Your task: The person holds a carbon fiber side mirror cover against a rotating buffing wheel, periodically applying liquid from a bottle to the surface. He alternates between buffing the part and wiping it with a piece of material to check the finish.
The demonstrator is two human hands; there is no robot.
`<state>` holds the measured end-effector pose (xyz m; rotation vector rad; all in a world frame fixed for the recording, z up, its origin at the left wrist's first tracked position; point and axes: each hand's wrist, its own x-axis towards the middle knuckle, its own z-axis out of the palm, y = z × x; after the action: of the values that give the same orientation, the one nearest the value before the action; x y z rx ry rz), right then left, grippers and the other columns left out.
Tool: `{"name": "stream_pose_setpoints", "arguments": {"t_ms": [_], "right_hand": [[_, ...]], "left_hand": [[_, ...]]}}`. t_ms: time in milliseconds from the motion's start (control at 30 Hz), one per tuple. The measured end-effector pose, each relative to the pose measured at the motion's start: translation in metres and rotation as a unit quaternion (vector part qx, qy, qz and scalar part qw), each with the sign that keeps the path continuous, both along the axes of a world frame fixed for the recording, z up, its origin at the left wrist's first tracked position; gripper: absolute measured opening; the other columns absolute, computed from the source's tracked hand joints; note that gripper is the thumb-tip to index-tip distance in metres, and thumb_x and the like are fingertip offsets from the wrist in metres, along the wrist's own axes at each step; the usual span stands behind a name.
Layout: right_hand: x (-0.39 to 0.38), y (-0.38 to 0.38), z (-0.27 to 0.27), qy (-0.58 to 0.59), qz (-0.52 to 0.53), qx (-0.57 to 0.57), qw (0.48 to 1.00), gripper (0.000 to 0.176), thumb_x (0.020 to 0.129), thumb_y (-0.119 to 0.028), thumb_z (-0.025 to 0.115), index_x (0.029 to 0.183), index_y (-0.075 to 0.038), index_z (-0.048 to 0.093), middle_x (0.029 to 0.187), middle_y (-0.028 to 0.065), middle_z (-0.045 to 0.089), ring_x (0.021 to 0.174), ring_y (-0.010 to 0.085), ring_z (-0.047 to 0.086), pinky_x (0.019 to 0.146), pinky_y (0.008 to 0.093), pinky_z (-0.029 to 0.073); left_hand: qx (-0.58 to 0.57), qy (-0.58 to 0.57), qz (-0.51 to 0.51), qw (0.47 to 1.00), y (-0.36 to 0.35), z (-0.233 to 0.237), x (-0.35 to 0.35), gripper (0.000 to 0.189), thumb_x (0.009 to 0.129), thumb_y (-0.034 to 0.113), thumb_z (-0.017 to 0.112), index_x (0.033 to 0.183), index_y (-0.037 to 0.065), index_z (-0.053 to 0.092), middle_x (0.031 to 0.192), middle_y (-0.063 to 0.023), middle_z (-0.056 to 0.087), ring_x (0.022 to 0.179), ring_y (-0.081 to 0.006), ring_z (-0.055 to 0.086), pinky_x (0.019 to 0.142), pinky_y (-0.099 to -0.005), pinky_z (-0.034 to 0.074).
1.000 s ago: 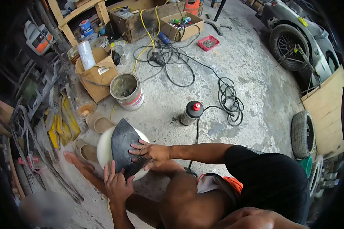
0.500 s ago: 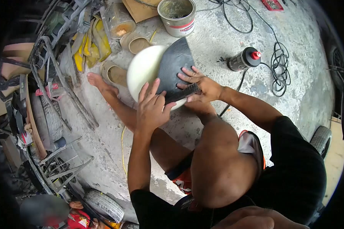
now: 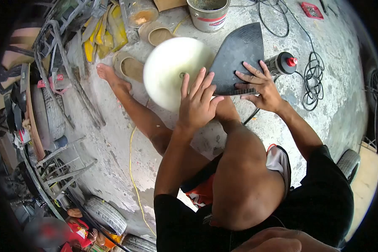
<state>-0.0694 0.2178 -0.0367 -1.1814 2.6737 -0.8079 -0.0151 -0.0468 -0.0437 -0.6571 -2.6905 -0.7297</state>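
A round, pale cream disc (image 3: pixel 170 63) with a small dark mark near its middle lies in front of me, over the floor. My left hand (image 3: pixel 197 101) is open, fingers stretched and spread over the disc's right side. Its fingertips reach the left edge of a dark grey rubber sheet (image 3: pixel 239 54), which has one curved side and a ridged strip along its near edge. My right hand (image 3: pixel 260 86) grips that sheet at its near right part, fingers on top and thumb below the strip. What supports the disc is hidden.
A paint bucket (image 3: pixel 208 17), brown clogs (image 3: pixel 130 67) and a black bottle with a red cap (image 3: pixel 283 64) stand around the disc. Coiled black cable (image 3: pixel 311 84) lies at right. Metal frames and scrap (image 3: pixel 63 168) crowd the left; another person (image 3: pixel 80 231) sits lower left.
The rubber sheet has shifted right with my right hand, uncovering most of the disc. My left hand has moved right too, its fingers now flatter and spread. The whole view has shifted slightly.
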Motion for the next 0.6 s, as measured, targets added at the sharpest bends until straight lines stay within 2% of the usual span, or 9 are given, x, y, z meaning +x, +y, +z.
{"name": "stream_pose_setpoints", "arguments": {"t_ms": [33, 67, 100, 167, 200, 300, 333, 533, 600], "right_hand": [[0.001, -0.003, -0.002, 0.0, 0.004, 0.002, 1.0, 0.035, 0.082, -0.035, 0.073, 0.107, -0.01, 0.073, 0.138, 0.0009, 0.059, 0.146, 0.0287, 0.032, 0.117, 0.0608, 0.015], [-0.002, -0.007, -0.005, 0.02, -0.008, 0.014, 1.0, 0.031, 0.082, -0.033, 0.073, 0.104, -0.01, 0.074, 0.138, 0.0003, 0.059, 0.146, 0.0277, 0.033, 0.117, 0.061, 0.014], [-0.004, -0.013, -0.006, 0.041, -0.018, 0.026, 0.999, 0.027, 0.082, -0.031, 0.073, 0.1, -0.011, 0.075, 0.138, -0.0003, 0.059, 0.145, 0.0268, 0.033, 0.117, 0.0613, 0.012], [-0.007, -0.015, -0.007, 0.08, -0.034, 0.046, 0.995, 0.026, 0.082, -0.028, 0.073, 0.104, -0.013, 0.075, 0.134, -0.0036, 0.062, 0.145, 0.0252, 0.034, 0.117, 0.0626, 0.009], [-0.006, -0.014, -0.007, 0.076, -0.037, 0.054, 0.995, 0.026, 0.082, -0.027, 0.073, 0.104, -0.013, 0.075, 0.132, -0.0043, 0.063, 0.145, 0.0241, 0.035, 0.116, 0.0632, 0.009], [-0.003, -0.012, -0.007, 0.067, -0.037, 0.067, 0.995, 0.027, 0.081, -0.027, 0.074, 0.104, -0.013, 0.075, 0.125, -0.0061, 0.067, 0.143, 0.0206, 0.038, 0.115, 0.0639, 0.01], [-0.002, -0.013, -0.007, 0.082, -0.046, 0.08, 0.992, 0.026, 0.081, -0.026, 0.074, 0.104, -0.014, 0.075, 0.125, -0.0062, 0.067, 0.143, 0.0202, 0.039, 0.115, 0.0638, 0.01], [0.0, -0.024, 0.017, 0.137, -0.045, 0.137, 0.98, 0.034, 0.072, -0.009, 0.07, 0.105, -0.016, 0.075, 0.125, -0.0069, 0.067, 0.14, 0.0189, 0.043, 0.114, 0.0664, 0.01], [0.0, -0.027, 0.027, 0.154, -0.039, 0.163, 0.974, 0.034, 0.072, -0.009, 0.069, 0.105, -0.016, 0.074, 0.125, -0.007, 0.067, 0.14, 0.0183, 0.043, 0.114, 0.0668, 0.011]], "left_hand": [[0.037, 0.027, 0.043, 0.998, 0.006, 0.001, 0.006, 0.035, 0.091, 0.029, 0.067, 0.111, 0.001, 0.063, 0.131, -0.0112, 0.061, 0.132, -0.0293, 0.05, 0.113, -0.0554, 0.025], [0.02, 0.051, 0.088, 0.995, 0.012, 0.001, 0.011, 0.038, 0.09, 0.025, 0.067, 0.121, 0.004, 0.06, 0.132, -0.0087, 0.06, 0.125, -0.0267, 0.053, 0.107, -0.0517, 0.031], [0.021, 0.053, 0.095, 0.994, 0.016, 0.0, 0.014, 0.038, 0.09, 0.025, 0.067, 0.121, 0.004, 0.06, 0.132, -0.0087, 0.06, 0.125, -0.0267, 0.053, 0.107, -0.0517, 0.031], [0.054, 0.03, 0.112, 0.992, 0.02, -0.005, 0.014, 0.038, 0.089, 0.022, 0.068, 0.123, 0.007, 0.06, 0.127, -0.0075, 0.062, 0.119, -0.0248, 0.056, 0.1, -0.0478, 0.035], [0.086, 0.034, 0.127, 0.988, 0.024, -0.007, 0.012, 0.035, 0.088, 0.02, 0.068, 0.121, 0.007, 0.061, 0.122, -0.0075, 0.064, 0.113, -0.0257, 0.058, 0.095, -0.0453, 0.037], [0.168, 0.009, 0.154, 0.974, 0.033, -0.017, 0.007, 0.033, 0.088, 0.018, 0.068, 0.118, 0.006, 0.062, 0.118, -0.0095, 0.065, 0.11, -0.0279, 0.059, 0.095, -0.0445, 0.037], [0.197, 0.028, 0.163, 0.966, 0.035, -0.02, 0.004, 0.027, 0.088, 0.016, 0.069, 0.112, 0.005, 0.064, 0.112, -0.0112, 0.067, 0.105, -0.0298, 0.061, 0.093, -0.0428, 0.039], [0.268, 0.05, 0.224, 0.935, 0.04, -0.037, 0.002, 0.019, 0.084, 0.011, 0.071, 0.102, 0.008, 0.065, 0.102, -0.0087, 0.07, 0.098, -0.0284, 0.064, 0.088, -0.0413, 0.044], [0.28, 0.046, 0.224, 0.932, 0.037, -0.037, 0.002, 0.018, 0.084, 0.01, 0.071, 0.101, 0.008, 0.066, 0.101, -0.0091, 0.071, 0.097, -0.0287, 0.065, 0.089, -0.0414, 0.044]]}}
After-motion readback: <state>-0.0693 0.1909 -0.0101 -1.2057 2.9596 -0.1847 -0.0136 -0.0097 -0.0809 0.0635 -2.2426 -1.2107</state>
